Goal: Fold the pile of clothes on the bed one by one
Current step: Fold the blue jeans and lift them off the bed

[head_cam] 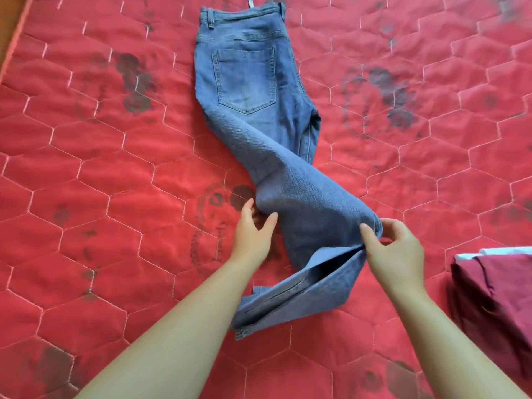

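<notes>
A pair of blue jeans [253,82] lies on the red quilted bed [86,168], folded lengthwise with a back pocket facing up and the waistband at the far edge. The legs bend back on themselves near me, and the hems point toward the lower left. My left hand [253,231] pinches the left side of that bend. My right hand [394,246] grips the right side of the bend, thumb on top of the denim. Both forearms reach in from the bottom of the view.
A stack of folded clothes [495,298], dark red on top with white beneath, sits at the right edge of the bed. The red cover carries dark printed patterns. A wooden edge [11,24] shows at the top left corner.
</notes>
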The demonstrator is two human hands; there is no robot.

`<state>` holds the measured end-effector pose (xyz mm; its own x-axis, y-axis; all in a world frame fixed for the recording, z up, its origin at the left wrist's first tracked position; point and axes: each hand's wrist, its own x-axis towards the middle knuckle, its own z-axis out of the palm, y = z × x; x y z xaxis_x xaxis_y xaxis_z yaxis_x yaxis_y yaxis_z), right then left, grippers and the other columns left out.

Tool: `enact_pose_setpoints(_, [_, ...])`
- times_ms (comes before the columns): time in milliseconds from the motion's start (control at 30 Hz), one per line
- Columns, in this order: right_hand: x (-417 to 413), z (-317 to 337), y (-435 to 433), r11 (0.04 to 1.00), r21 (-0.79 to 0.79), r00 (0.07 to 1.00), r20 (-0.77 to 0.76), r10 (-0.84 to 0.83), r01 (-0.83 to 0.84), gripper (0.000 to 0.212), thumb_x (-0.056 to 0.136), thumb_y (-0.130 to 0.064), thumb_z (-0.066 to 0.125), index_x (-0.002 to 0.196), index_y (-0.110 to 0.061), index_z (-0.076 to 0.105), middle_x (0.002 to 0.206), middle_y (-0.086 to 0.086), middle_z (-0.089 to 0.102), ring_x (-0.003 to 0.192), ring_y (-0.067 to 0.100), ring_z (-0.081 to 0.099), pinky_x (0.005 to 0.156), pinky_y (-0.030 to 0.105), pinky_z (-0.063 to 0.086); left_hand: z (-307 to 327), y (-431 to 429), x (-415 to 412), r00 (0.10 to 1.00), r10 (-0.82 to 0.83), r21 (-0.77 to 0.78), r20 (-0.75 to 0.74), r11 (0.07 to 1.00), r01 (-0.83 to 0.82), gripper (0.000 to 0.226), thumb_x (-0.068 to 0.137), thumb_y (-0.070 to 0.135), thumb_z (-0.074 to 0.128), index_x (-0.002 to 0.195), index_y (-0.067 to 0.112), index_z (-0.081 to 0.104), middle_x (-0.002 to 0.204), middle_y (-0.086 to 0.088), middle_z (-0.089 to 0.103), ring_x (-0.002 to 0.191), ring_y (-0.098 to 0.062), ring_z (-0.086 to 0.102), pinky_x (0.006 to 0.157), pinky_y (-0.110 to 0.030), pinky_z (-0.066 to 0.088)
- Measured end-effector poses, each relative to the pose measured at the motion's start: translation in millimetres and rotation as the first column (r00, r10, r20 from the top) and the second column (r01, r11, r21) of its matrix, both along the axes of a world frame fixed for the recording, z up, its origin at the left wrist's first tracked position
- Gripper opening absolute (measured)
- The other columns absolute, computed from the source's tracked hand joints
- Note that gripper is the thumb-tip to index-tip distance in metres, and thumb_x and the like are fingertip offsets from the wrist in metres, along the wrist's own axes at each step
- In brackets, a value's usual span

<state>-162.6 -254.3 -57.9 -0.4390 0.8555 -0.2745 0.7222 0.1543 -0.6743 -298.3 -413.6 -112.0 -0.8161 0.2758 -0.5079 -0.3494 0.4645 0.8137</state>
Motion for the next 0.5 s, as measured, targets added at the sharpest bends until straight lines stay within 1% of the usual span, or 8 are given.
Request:
enact_pose_setpoints(67, [2,-1,-3,1.0,-0.005,1.0,-0.02,0.01,-0.01,0.009,0.081,-0.027,0.066,0.087,-0.024,0.06,0.076,-0.02,0.061,0.071,-0.006,0.055,0.061,0.016,0.034,-6,14,5,0.997,0.035,0.108,0.072,0.993,-0.043,0.063,0.089,0.017,0.061,0.143,0.013,0.029,0.127,-0.001,0.056,0.113,-0.011,0.054,0.103,-0.026,0.038])
enact_pose_setpoints(100, [3,-1,-5,1.0,-0.008,0.999,-0.032,0.002,-0.002,0.01,0.08,-0.027,0.067,0.087,-0.024,0.06,0.077,-0.019,0.061,0.071,-0.004,0.056,0.061,0.015,0.034,-8,20,10,0.994,0.037,0.131,0.099,0.99,-0.05,0.067,0.089,0.016,0.06,0.145,0.014,0.023,0.129,-0.002,0.055,0.117,-0.013,0.053,0.107,-0.033,0.036])
enact_pose_setpoints(133, [4,-1,-6,1.0,-0.016,0.999,-0.046,-0.015,0.014,0.012,0.079,-0.027,0.069,0.088,-0.024,0.06,0.079,-0.018,0.062,0.072,-0.001,0.057,0.063,0.017,0.036,-11,24,15,0.994,0.031,0.134,0.107,0.99,-0.045,0.071,0.089,0.016,0.06,0.147,0.015,0.019,0.132,-0.002,0.054,0.12,-0.013,0.051,0.109,-0.034,0.034])
enact_pose_setpoints(200, [7,0,-8,0.998,-0.04,0.997,-0.068,-0.048,0.045,0.017,0.077,-0.026,0.071,0.089,-0.025,0.06,0.082,-0.017,0.063,0.076,0.003,0.06,0.066,0.022,0.041,-14,28,27,0.995,0.028,0.132,0.091,0.99,-0.04,0.073,0.088,0.013,0.061,0.147,0.017,0.017,0.132,0.002,0.052,0.119,-0.009,0.05,0.102,-0.018,0.035])
enact_pose_setpoints(267, [12,4,-12,0.997,-0.065,0.995,-0.084,-0.045,0.039,0.023,0.074,-0.025,0.074,0.09,-0.029,0.058,0.084,-0.019,0.063,0.076,-0.003,0.06,0.064,0.016,0.042,-15,28,35,0.996,0.056,0.144,0.069,0.987,-0.065,0.071,0.086,0.009,0.063,0.144,0.017,0.022,0.122,0.006,0.053,0.108,-0.004,0.053,0.084,-0.002,0.037])
enact_pose_setpoints(300, [16,5,-13,0.997,-0.077,0.996,-0.083,-0.023,0.017,0.026,0.071,-0.024,0.075,0.09,-0.03,0.057,0.084,-0.02,0.063,0.075,-0.007,0.059,0.062,0.011,0.041,-15,27,37,0.996,0.074,0.144,0.055,0.986,-0.081,0.07,0.085,0.008,0.064,0.142,0.017,0.025,0.116,0.009,0.055,0.105,-0.004,0.055,0.081,-0.001,0.038])
enact_pose_setpoints(400, [28,6,-21,0.988,-0.135,0.997,-0.01,0.075,-0.076,0.029,0.068,-0.023,0.074,0.089,-0.032,0.058,0.082,-0.022,0.063,0.073,-0.01,0.058,0.057,0.006,0.039,-10,13,47,0.992,0.123,0.099,-0.015,0.988,-0.121,0.075,0.082,0.011,0.068,0.143,0.02,0.027,0.119,0.005,0.056,0.109,-0.009,0.056,0.091,-0.017,0.042])
enact_pose_setpoints(500, [36,5,-31,0.974,-0.199,0.995,-0.025,0.102,-0.104,0.014,0.073,-0.016,0.068,0.077,-0.028,0.063,0.072,-0.02,0.066,0.067,-0.006,0.061,0.052,0.006,0.039,-2,-11,67,0.987,0.141,0.03,-0.078,0.99,-0.139,0.079,0.08,0.013,0.071,0.144,0.024,0.026,0.129,0.001,0.047,0.11,-0.011,0.054,0.095,-0.026,0.044])
